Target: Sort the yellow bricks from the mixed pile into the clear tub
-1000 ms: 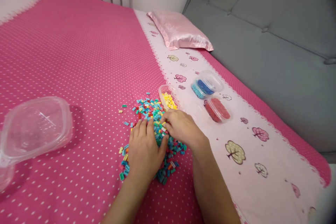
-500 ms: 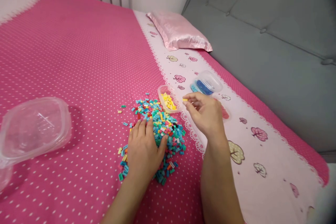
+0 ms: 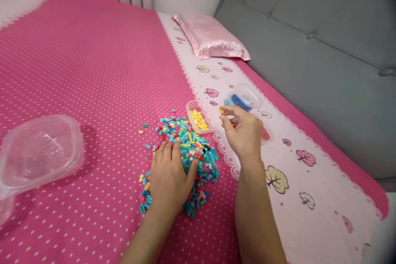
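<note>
My left hand [image 3: 170, 175] lies with fingers spread on a heap of small toy building bricks [image 3: 202, 161], mostly teal, blue and green, with some red, yellow and white. Between thumb and fingertips of my right hand [image 3: 244, 134] is a yellow brick [image 3: 221, 111], held in the air to the right of a clear tub [image 3: 189, 116]. That tub contains yellow bricks [image 3: 198, 119]. Just beyond my right hand a clear container [image 3: 254, 95] has blue bricks [image 3: 241, 102] in it. Another tub with red-pink pieces [image 3: 265, 134] is partly hidden behind my right hand.
A larger clear plastic container [image 3: 41, 150] sits at the left on the pink dotted bedsheet [image 3: 102, 70]. A satin pillow [image 3: 213, 37] lies at the back. Along the right rises a grey padded headboard [image 3: 312, 66]. A few loose bricks [image 3: 145, 125] are scattered left of the heap.
My right hand has shifted slightly up and to the right with the yellow brick, farther from the tub of yellow bricks. My left hand has stayed on the heap.
</note>
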Tool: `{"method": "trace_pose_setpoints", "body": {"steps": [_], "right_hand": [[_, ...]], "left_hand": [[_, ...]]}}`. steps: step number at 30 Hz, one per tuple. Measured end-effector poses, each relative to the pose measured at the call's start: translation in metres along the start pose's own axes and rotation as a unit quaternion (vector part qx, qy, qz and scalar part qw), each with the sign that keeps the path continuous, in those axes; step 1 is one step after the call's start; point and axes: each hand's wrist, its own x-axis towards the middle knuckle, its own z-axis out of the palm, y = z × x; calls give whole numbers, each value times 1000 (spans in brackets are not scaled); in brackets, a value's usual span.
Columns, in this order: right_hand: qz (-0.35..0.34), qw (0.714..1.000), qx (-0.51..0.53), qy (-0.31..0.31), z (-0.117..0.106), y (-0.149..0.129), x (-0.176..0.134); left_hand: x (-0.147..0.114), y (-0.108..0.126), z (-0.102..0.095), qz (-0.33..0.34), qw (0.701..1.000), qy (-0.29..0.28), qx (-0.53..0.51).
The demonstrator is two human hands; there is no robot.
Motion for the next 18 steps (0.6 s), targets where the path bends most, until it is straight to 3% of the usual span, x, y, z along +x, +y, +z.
{"method": "trace_pose_setpoints", "body": {"steps": [14,18], "right_hand": [[22,999,15,-27,-2,-2,-1],[31,997,-1,-70,-4,-5,-1]], "left_hand": [[1,0,-1,2,1000,2,-2],[1,0,-1,0,1000,-2,-3]]}}
